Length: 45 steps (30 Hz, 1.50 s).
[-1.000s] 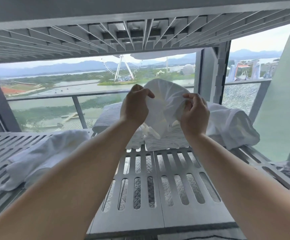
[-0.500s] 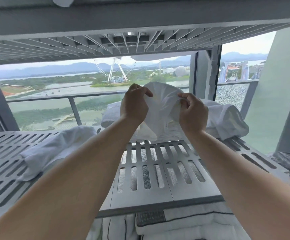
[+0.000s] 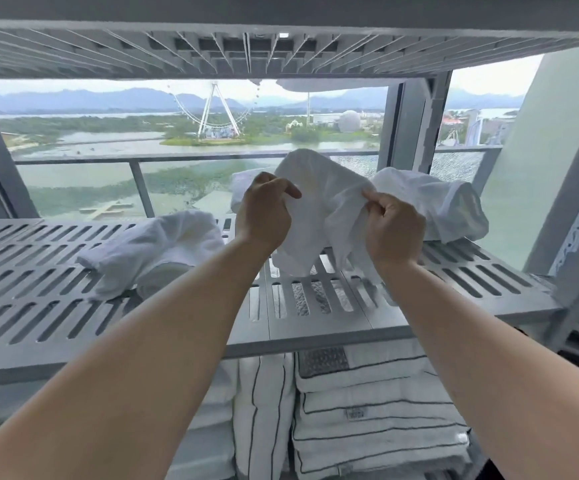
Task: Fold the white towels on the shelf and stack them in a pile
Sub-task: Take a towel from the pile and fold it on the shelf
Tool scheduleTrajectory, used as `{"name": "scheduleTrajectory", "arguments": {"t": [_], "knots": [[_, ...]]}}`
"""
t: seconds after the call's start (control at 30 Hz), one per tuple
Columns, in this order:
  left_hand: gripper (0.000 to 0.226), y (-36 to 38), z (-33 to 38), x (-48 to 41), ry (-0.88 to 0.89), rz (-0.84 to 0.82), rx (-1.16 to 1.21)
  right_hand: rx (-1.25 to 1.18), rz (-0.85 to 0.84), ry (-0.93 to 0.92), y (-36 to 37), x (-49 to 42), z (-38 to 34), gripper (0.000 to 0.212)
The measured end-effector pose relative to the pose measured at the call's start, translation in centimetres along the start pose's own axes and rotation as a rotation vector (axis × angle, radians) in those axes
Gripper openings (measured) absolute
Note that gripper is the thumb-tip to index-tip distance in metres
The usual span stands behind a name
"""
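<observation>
A crumpled white towel [image 3: 326, 206] hangs in the air above the grey slotted shelf [image 3: 315, 317]. My left hand [image 3: 264, 211] pinches its left edge and my right hand [image 3: 393, 226] grips its right side, fingers curled into the cloth. The towel's lower end dangles just over the shelf slats. Another loose white towel [image 3: 156, 251] lies on the shelf to the left. A third bunched towel [image 3: 433, 202] lies at the back right, behind my right hand. Part of a further white towel [image 3: 243, 183] shows behind my left hand.
An upper slatted shelf [image 3: 281, 50] hangs low overhead. Folded white towels with dark stripes [image 3: 367, 420] are stacked on the level below. A grey shelf post [image 3: 572, 237] stands at the right. A window with a railing [image 3: 135, 161] is behind the shelf.
The view has dropped and pulled back, showing the lower level's striped towels. Both hands have kept hold of the towel and shifted rightward, spreading slightly apart.
</observation>
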<state>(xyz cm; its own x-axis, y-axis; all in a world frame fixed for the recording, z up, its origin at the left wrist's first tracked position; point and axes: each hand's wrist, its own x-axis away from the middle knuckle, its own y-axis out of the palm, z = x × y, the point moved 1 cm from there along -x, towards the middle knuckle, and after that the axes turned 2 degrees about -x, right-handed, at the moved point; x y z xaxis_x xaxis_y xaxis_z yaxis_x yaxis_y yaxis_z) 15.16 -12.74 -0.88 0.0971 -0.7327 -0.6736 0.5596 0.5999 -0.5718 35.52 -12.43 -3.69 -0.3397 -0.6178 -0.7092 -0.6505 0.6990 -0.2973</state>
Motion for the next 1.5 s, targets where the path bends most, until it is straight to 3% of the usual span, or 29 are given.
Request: {"name": "scheduleTrajectory", "arguments": {"t": [0.27, 0.47, 0.63, 0.8, 1.07, 1.23, 1.5], "knots": [[0.043, -1.0, -0.5, 2.9, -0.048, -0.052, -0.060, 0.061, -0.002, 0.091, -2.7, 2.5, 1.0, 0.034], [0.028, -0.3, 0.2, 4.2, -0.127, -0.063, -0.269, 0.089, -0.211, 0.136, -3.8, 4.2, 2.1, 0.040], [0.028, 1.8, 2.6, 4.2, 0.044, -0.074, -0.357, 0.109, -0.371, 0.142, -3.5, 4.5, 2.4, 0.044], [0.023, 4.8, 6.0, 3.1, 0.139, -0.129, -0.236, 0.063, -0.339, 0.121, -3.2, 2.3, 3.7, 0.016], [0.029, 11.2, 10.3, -1.2, 0.119, -0.208, -0.248, 0.217, -0.195, 0.033, -5.2, -6.1, 11.5, 0.012], [0.040, 16.9, 13.4, -3.7, 0.088, -0.263, -0.298, 0.428, -0.068, -0.108, -5.6, -10.8, 16.7, 0.031], [0.047, 23.1, 14.0, -5.3, 0.054, -0.319, -0.370, 0.392, -0.203, 0.016, -3.0, -15.5, 19.7, 0.062]]}}
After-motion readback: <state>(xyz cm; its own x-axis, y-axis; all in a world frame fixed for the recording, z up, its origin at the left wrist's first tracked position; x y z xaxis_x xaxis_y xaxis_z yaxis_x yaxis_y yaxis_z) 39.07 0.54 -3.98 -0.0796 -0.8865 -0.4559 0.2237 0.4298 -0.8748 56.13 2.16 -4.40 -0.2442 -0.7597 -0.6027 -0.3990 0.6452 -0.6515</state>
